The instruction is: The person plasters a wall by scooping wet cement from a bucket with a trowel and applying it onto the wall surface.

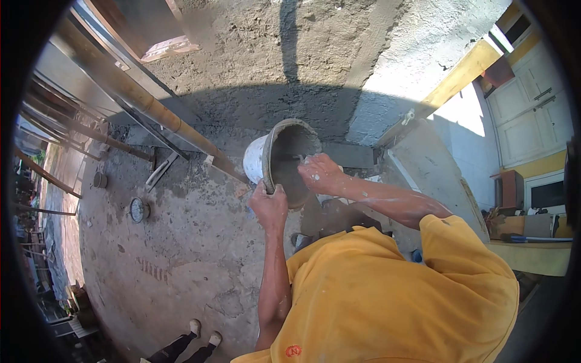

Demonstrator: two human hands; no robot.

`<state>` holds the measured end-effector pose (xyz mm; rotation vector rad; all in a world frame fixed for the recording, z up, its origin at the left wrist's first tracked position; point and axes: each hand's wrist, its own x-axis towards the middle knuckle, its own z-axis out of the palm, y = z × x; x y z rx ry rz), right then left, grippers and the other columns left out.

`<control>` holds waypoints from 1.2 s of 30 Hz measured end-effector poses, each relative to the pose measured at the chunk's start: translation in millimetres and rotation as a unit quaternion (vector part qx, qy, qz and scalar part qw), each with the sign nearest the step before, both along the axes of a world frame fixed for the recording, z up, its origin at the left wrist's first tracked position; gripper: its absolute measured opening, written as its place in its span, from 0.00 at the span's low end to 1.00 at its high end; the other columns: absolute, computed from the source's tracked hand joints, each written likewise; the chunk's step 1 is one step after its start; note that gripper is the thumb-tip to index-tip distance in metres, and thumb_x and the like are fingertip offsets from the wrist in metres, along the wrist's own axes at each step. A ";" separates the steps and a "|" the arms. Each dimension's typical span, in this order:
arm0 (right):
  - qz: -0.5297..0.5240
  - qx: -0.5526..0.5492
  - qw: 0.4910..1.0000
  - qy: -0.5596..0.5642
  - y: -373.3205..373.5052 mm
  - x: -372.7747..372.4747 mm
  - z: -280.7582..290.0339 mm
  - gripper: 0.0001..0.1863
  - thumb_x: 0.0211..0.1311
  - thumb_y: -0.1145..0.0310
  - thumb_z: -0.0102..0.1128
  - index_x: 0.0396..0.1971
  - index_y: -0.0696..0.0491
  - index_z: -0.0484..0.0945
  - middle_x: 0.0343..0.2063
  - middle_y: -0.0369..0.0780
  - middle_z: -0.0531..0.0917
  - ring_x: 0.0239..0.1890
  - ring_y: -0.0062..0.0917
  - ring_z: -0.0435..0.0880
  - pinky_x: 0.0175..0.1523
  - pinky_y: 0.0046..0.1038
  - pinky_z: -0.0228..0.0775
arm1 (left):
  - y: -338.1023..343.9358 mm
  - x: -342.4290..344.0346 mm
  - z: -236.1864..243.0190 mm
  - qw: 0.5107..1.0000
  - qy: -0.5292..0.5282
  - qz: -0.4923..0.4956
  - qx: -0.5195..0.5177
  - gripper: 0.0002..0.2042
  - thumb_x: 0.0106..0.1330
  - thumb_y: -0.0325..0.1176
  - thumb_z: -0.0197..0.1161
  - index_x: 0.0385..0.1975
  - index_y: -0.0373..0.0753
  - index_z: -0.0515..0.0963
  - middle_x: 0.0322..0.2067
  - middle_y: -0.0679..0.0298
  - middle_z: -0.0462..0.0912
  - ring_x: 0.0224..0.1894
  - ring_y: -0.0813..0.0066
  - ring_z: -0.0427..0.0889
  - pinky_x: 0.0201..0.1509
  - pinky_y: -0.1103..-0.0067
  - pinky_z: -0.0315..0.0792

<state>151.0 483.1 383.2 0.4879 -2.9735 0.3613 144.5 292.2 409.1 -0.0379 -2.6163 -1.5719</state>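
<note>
Apparently, a step of working or scooping grey mix [290,189] is in hand at the mouth of a white bucket [254,160], which is found above the floor [200,248], near the edge where the floor is met by the rough wall [254,63]; whether its base is rested on the floor cannot be told. The hands are set apart: the rim's near left side is clamped by the left hand [269,206], while the right hand [324,173] is curled into a fist at the opening, and whether a tool is gripped in it cannot be made out. For the next move, a steady rim and a controlled tilt seem to be called for. The bucket is tipped, its long axis run roughly alongside the wall's foot, with the base pointed left and the mouth turned right and upward.
</note>
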 end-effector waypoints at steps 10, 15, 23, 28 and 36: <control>-0.068 0.017 0.986 -0.150 33.1 -59.2 56.7 0.20 0.58 0.59 0.64 0.41 0.60 0.77 0.37 0.51 0.85 0.43 0.48 0.86 0.49 0.45 0.77 | -1.0 -21.6 26.2 1.000 -0.012 -0.023 0.005 0.17 0.59 0.23 0.65 0.48 0.25 0.81 0.23 0.58 0.82 0.27 0.80 0.74 0.36 0.76 0.73; -0.133 -0.077 0.914 -0.374 66.3 -66.0 44.8 0.27 0.57 0.59 0.60 0.50 0.65 0.75 0.40 0.53 0.84 0.41 0.43 0.87 0.48 0.42 0.79 | -1.1 -19.5 34.4 0.996 0.017 -0.064 0.059 0.14 0.59 0.20 0.64 0.46 0.27 0.82 0.22 0.73 0.75 0.26 0.84 0.67 0.30 0.81 0.67; -0.107 -0.317 0.845 -0.417 52.3 -10.8 6.8 0.21 0.61 0.60 0.58 0.40 0.66 0.82 0.22 0.47 0.82 0.21 0.34 0.83 0.26 0.35 0.76 | -0.3 8.1 15.8 0.993 -0.047 -0.058 0.091 0.09 0.60 0.20 0.64 0.40 0.30 0.82 0.22 0.75 0.72 0.26 0.87 0.66 0.29 0.82 0.64; -0.101 -0.258 0.893 -0.354 36.5 -0.9 1.7 0.26 0.66 0.55 0.58 0.48 0.66 0.82 0.33 0.55 0.84 0.40 0.43 0.86 0.46 0.41 0.78 | 13.5 16.4 -0.5 0.982 -0.083 0.006 0.169 0.05 0.62 0.21 0.63 0.36 0.31 0.82 0.24 0.74 0.76 0.28 0.87 0.69 0.32 0.82 0.66; -0.108 -0.232 0.900 -0.353 72.1 -12.3 34.8 0.23 0.69 0.53 0.55 0.45 0.61 0.83 0.44 0.59 0.83 0.51 0.52 0.82 0.57 0.47 0.72 | 48.5 8.6 -43.3 0.931 -0.136 0.144 0.307 0.09 0.62 0.20 0.63 0.42 0.28 0.79 0.35 0.65 0.83 0.33 0.78 0.77 0.40 0.77 0.73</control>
